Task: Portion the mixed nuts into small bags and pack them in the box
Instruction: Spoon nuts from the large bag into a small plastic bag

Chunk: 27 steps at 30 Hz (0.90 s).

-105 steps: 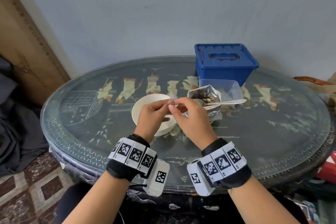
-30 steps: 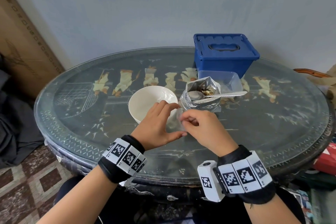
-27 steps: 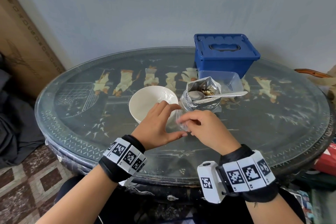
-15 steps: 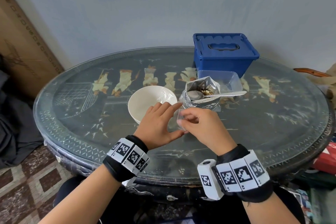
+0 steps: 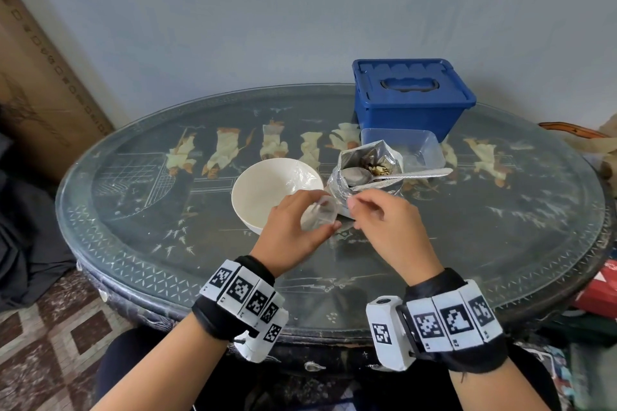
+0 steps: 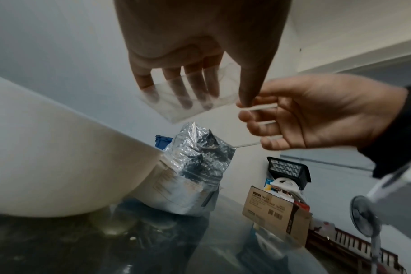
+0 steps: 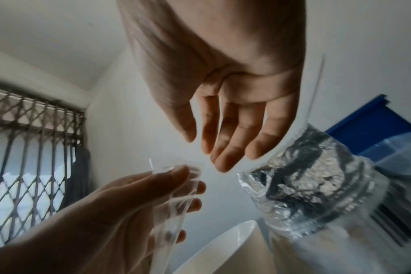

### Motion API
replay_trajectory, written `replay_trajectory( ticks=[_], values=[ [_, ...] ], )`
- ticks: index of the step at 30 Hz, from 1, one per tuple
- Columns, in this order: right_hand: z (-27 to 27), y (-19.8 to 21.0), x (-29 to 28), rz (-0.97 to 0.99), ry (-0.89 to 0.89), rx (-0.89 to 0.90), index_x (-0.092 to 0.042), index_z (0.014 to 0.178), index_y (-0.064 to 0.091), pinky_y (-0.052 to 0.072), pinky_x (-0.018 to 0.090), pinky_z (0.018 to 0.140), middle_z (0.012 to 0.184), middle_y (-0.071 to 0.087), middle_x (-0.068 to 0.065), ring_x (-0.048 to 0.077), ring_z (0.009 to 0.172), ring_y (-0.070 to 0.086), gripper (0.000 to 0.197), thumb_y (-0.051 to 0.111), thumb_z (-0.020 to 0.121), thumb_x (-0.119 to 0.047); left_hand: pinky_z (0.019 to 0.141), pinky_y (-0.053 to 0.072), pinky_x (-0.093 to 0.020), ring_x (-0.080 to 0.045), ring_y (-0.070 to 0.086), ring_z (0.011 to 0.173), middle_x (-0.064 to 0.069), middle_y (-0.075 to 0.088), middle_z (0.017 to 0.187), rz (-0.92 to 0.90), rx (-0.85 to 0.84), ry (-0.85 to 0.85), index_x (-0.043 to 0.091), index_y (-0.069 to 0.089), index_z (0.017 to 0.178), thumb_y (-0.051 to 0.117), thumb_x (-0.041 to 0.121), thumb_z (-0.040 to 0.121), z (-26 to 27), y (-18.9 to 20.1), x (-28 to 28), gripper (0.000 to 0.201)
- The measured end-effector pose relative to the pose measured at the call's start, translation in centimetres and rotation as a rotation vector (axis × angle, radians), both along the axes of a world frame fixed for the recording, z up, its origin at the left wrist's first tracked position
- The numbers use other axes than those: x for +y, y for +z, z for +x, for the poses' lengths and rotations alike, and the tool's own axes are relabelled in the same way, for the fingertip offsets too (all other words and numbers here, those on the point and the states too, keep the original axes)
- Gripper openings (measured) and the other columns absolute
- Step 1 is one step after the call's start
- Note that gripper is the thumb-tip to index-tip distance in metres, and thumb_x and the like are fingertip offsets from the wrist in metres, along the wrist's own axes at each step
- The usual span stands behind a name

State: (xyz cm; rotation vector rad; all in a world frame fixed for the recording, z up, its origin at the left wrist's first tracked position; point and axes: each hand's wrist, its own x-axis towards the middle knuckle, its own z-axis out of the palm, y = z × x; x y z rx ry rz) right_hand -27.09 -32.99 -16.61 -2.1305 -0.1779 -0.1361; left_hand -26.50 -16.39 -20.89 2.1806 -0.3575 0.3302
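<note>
Plastic, thin and clear: the small bag (image 5: pixel 317 217) lies across the straight fingers of the left hand (image 5: pixel 293 230), the thumb pressing it against them, just in front of the white bowl (image 5: pixel 267 190). In the left wrist view the bag (image 6: pixel 190 96) hangs flat before the fingertips, one corner pointing down toward the foil pouch (image 6: pixel 195 166).

The right hand (image 5: pixel 387 227) hovers just to the bag's right, fingers loosely spread and holding nothing; the right wrist view shows them relaxed above the bag's upper edge (image 7: pixel 174 194). The spoon (image 5: pixel 400 176) lies directly beyond this hand, bowl down in the foil pouch of mixed nuts (image 5: pixel 367 170), handle running out to the right across the pouch's rim. The right hand is plainly the nearer one to that handle, so the likely next move is a short reach forward and to the right while the left hand keeps the bag ready. Whether the bag's mouth is already open, I cannot tell.

Behind the pouch sits a clear plastic tub (image 5: pixel 407 147), and behind that the blue box (image 5: pixel 412 93), its lid on. All stand on an oval glass-topped table (image 5: pixel 167 243) with painted figures under the glass, against a pale wall. A cardboard carton (image 6: pixel 275 211) and a fan (image 6: pixel 364 220) show beyond the table's edge.
</note>
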Motion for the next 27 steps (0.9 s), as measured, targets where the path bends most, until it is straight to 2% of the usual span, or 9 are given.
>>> replay_trajectory(
  ticks=[3,6,8,11,14,16,18,23,27],
  values=[
    [1.0,-1.8,-1.9,0.103,-0.16,0.116,-0.011,0.083,0.065,0.053,0.038,0.079,0.075,0.069,0.001,0.017,0.075,0.067,0.023,0.057,0.089,-0.032,0.089,0.035,-0.011,-0.01,0.053,0.103,0.019,0.058,0.098,-0.107,0.11,0.037,0.021,0.054,0.11,0.074,0.039,0.072,0.8,0.0,-0.1,0.046],
    [1.8,-3.3,-3.4,0.184,-0.309,0.239,-0.014,0.094,0.057,0.05,0.048,0.087,0.09,0.067,0.002,0.02,0.088,0.064,0.03,0.056,0.087,-0.043,0.082,0.029,0.002,-0.006,0.05,0.101,0.014,0.057,0.1,-0.143,0.157,0.057,0.019,0.05,0.113,0.077,0.025,0.074,2.1,0.0,-0.3,0.048],
    [2.2,-3.4,-3.7,0.262,-0.365,0.275,-0.014,0.112,0.05,0.048,0.044,0.092,0.108,0.063,0.005,0.017,0.095,0.059,0.038,0.054,0.089,-0.043,0.081,0.029,0.002,-0.007,0.05,0.103,0.011,0.057,0.103,-0.161,0.171,0.058,0.014,0.049,0.118,0.076,0.025,0.074,3.1,0.0,-0.6,0.053],
    [3.3,-2.9,-3.7,0.357,-0.37,0.25,-0.013,0.137,0.035,0.038,0.026,0.091,0.133,0.05,0.005,0.01,0.108,0.049,0.051,0.049,0.094,-0.037,0.085,0.032,-0.008,-0.006,0.048,0.105,0.009,0.054,0.109,-0.153,0.199,0.043,0.013,0.048,0.123,0.074,0.027,0.076,4.5,0.2,-1.5,0.056],
    [4.7,-2.6,-3.1,0.424,-0.365,0.189,-0.014,0.14,0.033,0.031,0.015,0.089,0.135,0.047,0.0,0.012,0.123,0.044,0.047,0.044,0.097,-0.031,0.087,0.033,-0.013,-0.003,0.046,0.107,0.012,0.05,0.111,-0.149,0.22,0.029,0.014,0.046,0.124,0.073,0.029,0.078,5.7,0.5,-2.4,0.055],
    [5.4,-2.3,-2.8,0.435,-0.364,0.187,-0.014,0.143,0.03,0.029,0.009,0.083,0.127,0.046,-0.003,0.011,0.121,0.043,0.047,0.039,0.099,-0.03,0.091,0.035,-0.016,-0.005,0.046,0.11,0.01,0.05,0.115,-0.159,0.251,0.025,0.014,0.043,0.127,0.072,0.031,0.079,6.3,0.7,-2.9,0.058],
    [6.0,-2.1,-2.6,0.408,-0.356,0.168,-0.016,0.142,0.033,0.028,0.009,0.083,0.12,0.043,-0.007,0.007,0.113,0.041,0.043,0.033,0.101,-0.029,0.092,0.037,-0.019,-0.008,0.049,0.111,0.007,0.051,0.118,-0.163,0.289,0.019,0.014,0.041,0.129,0.071,0.033,0.079,6.7,0.6,-3.1,0.061],
    [6.3,-2.1,-2.5,0.365,-0.365,0.152,-0.021,0.137,0.043,0.031,0.018,0.088,0.114,0.043,-0.01,0.005,0.106,0.039,0.041,0.023,0.103,-0.031,0.086,0.037,-0.014,-0.007,0.052,0.104,0.006,0.056,0.116,-0.193,0.302,0.012,0.017,0.04,0.129,0.071,0.032,0.079,6.5,0.3,-3.3,0.06],
    [5.5,-2.4,-2.2,0.388,-0.411,0.137,-0.021,0.128,0.054,0.04,0.023,0.087,0.114,0.059,-0.001,0.015,0.105,0.053,0.041,0.026,0.102,-0.035,0.089,0.044,-0.021,-0.011,0.058,0.103,0.007,0.059,0.109,-0.219,0.295,0.019,0.019,0.044,0.125,0.073,0.029,0.078,6.1,-0.1,-3.2,0.056]
  ],
)
